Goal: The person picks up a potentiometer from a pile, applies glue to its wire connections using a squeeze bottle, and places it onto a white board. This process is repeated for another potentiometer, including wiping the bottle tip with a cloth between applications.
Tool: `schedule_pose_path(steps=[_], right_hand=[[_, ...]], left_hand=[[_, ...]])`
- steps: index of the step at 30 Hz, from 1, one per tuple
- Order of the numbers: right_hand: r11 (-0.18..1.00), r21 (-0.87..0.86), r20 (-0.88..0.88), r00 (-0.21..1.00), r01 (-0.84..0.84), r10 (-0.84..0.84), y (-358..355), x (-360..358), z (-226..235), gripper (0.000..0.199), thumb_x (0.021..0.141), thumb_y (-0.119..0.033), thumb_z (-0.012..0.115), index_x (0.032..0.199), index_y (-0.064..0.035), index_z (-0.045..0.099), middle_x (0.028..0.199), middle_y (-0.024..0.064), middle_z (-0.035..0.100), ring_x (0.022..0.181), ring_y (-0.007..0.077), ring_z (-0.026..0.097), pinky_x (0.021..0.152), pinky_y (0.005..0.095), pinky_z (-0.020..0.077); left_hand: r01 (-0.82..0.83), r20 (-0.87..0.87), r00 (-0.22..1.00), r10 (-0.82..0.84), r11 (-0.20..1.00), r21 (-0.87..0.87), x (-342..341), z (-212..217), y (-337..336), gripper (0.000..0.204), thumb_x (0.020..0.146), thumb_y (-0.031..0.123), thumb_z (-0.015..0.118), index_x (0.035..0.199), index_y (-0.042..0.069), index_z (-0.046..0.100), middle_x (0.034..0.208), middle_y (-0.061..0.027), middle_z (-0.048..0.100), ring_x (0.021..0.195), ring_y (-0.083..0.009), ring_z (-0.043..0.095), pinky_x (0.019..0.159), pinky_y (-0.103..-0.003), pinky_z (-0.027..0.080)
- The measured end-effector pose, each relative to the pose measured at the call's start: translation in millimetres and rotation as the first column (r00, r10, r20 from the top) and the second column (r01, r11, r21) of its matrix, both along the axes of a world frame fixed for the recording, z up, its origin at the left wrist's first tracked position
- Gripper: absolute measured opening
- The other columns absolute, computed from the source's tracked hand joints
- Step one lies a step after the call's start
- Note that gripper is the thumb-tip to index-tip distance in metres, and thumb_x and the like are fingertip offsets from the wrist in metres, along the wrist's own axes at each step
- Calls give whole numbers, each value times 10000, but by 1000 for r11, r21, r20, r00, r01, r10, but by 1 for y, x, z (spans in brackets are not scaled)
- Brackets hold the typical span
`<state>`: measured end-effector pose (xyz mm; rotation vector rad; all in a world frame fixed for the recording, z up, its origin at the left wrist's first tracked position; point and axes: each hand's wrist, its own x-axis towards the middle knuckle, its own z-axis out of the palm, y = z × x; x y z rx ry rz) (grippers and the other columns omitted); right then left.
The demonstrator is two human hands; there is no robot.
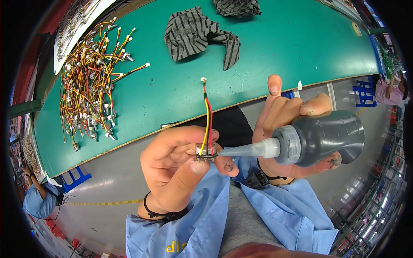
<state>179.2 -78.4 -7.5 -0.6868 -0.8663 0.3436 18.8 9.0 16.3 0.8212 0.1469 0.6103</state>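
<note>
My left hand (pixel 176 165) pinches a small round metal part (pixel 206 151) between thumb and fingers, close to my chest. A short lead of yellow, red and black wires (pixel 207 112) stands up from the part, ending in a small white plug. My right hand (pixel 288 129) grips a dark grey squeeze bottle (pixel 325 137) lying sideways. The bottle's clear pointed nozzle (pixel 243 150) touches the side of the metal part. Both hands are over my lap, off the near edge of the green table (pixel 275 60).
A heap of the same wired parts (pixel 92 81) lies on the table's left. A striped grey cloth (pixel 200 34) sits at the back middle, another dark cloth (pixel 236 7) behind it. A white tray of parts (pixel 75 26) is far left. Other people sit at lower left (pixel 38 198) and right (pixel 389 90).
</note>
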Motion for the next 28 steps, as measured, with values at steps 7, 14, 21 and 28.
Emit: schedule_pose_path(steps=[7, 14, 21, 28], right_hand=[[1000, 15, -3, 1000, -5, 6, 1, 0, -1, 660, 815, -691, 498, 1063, -79, 467, 569, 3, 479, 444, 113, 395, 908, 389, 227], [1000, 23, -13, 1000, 20, -20, 2, -2, -2, 672, 814, -699, 487, 1060, -74, 462, 561, 7, 479, 440, 113, 398, 907, 386, 227], [999, 30, -28, 999, 17, -16, 2, -4, -3, 684, 809, -710, 482, 1055, -72, 456, 560, 14, 490, 437, 113, 411, 898, 387, 231], [998, 27, -39, 998, 57, -56, 4, -9, -5, 694, 807, -715, 477, 1072, -75, 441, 570, 20, 510, 438, 119, 427, 907, 394, 232]], left_hand=[[-44, -162, 986, 40, 999, -24, 8, 10, -6, 396, 870, 130, 529, 1147, -138, 440, 681, -192, 562, 597, -249, 582, 512, -373, 543], [38, -93, 995, -46, 995, -88, 10, 8, -3, 414, 878, 129, 516, 1167, -153, 426, 668, -205, 555, 561, -268, 575, 469, -368, 517], [74, -80, 993, -87, 984, -160, 10, 9, -3, 426, 891, 123, 492, 1195, -163, 409, 657, -215, 555, 513, -288, 562, 437, -365, 486], [338, 239, 930, -280, 908, -250, 6, -13, 7, 399, 927, 77, 469, 1270, -122, 423, 1189, -246, 561, 769, -321, 656, 682, -418, 538]])
